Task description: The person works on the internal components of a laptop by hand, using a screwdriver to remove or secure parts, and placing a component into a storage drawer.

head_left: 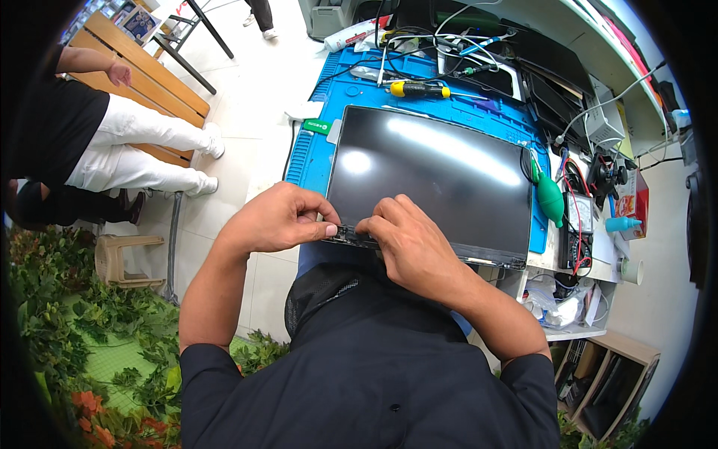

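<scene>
A dark laptop screen (430, 179) lies face up on the blue work mat (314, 161), its lower edge close to my body. At its lower left corner, my left hand (280, 219) pinches the edge between thumb and index finger, beside a small dark hinge-like part (345, 233). Just to the right, my right hand (410, 243) is closed at the lower edge, fingers curled down onto the frame strip. Its thumb and whatever its fingertips grip are hidden.
Above the screen lie a yellow-and-black screwdriver (420, 90) and tangled cables. A green air blower (550, 200) and a multimeter (574, 247) are at the right. A green card-like piece (317, 126) touches the upper left edge. Someone in white trousers (131, 146) is at the left.
</scene>
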Available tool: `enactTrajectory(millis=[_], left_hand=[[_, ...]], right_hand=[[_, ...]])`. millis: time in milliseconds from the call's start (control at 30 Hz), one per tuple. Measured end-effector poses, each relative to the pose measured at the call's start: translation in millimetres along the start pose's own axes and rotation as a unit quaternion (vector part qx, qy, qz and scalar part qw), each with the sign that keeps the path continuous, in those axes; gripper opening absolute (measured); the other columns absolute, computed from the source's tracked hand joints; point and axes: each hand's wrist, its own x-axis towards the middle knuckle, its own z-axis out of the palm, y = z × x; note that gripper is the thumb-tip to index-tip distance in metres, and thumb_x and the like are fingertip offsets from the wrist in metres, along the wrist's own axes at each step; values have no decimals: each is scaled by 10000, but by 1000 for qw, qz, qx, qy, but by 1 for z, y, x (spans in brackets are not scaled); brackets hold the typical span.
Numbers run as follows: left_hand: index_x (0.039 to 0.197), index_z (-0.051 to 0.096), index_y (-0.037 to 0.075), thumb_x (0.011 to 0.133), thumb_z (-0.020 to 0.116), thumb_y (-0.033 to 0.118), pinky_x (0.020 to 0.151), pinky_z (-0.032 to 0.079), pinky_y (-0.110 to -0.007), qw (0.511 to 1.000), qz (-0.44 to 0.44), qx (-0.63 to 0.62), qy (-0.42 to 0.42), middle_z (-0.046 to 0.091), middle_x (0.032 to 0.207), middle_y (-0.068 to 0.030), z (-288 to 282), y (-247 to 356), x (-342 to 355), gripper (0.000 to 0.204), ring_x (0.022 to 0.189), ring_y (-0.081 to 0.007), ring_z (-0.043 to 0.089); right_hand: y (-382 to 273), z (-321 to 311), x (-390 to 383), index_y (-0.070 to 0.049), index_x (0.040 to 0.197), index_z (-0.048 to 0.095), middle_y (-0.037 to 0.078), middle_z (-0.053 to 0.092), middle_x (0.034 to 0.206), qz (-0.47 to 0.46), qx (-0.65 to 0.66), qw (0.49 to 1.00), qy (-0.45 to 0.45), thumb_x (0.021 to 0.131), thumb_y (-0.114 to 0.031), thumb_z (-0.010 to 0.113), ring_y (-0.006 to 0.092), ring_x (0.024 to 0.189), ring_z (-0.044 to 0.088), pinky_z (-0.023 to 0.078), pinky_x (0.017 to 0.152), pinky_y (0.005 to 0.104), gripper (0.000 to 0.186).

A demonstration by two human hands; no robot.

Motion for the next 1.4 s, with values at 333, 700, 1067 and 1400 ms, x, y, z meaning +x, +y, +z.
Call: enactTrajectory(millis=[333, 700, 1067, 1400], left_hand=[[1000, 817, 9, 944, 842, 203, 586, 389, -272, 999, -23, 13, 24, 607, 687, 38, 9, -4, 3, 204, 640, -55, 473], [1002, 807, 5, 954, 820, 177, 609, 402, -263, 998, -60, -5, 29, 646, 733, 50, 13, -4, 1, 179, 669, -37, 480], [1019, 807, 17, 970, 821, 185, 598, 384, -267, 998, -52, -14, 25, 627, 727, 62, 12, -7, 0, 175, 657, -38, 458], [1066, 811, 13, 996, 841, 249, 619, 423, -267, 999, -35, -2, 13, 671, 756, 33, 8, -7, 0, 248, 678, -52, 501]], right_hand=[[0, 13, -11, -12, 1131, 719, 112, 599, 1043, -47, -2, 998, 44, 849, 75, 680, 314, 967, 581, 488, 850, 428, 298], [2, 11, -8, -13, 1142, 715, 121, 595, 1065, -51, 6, 998, 43, 856, 102, 652, 318, 981, 604, 479, 859, 422, 314], [-4, 2, -3, 23, 1180, 704, 161, 584, 1104, 3, 60, 998, 7, 884, 130, 619, 367, 1032, 647, 536, 911, 484, 326], [-2, 3, 13, 23, 1185, 691, 179, 618, 1123, -15, 87, 996, 25, 868, 125, 632, 394, 1055, 641, 536, 924, 492, 338]])
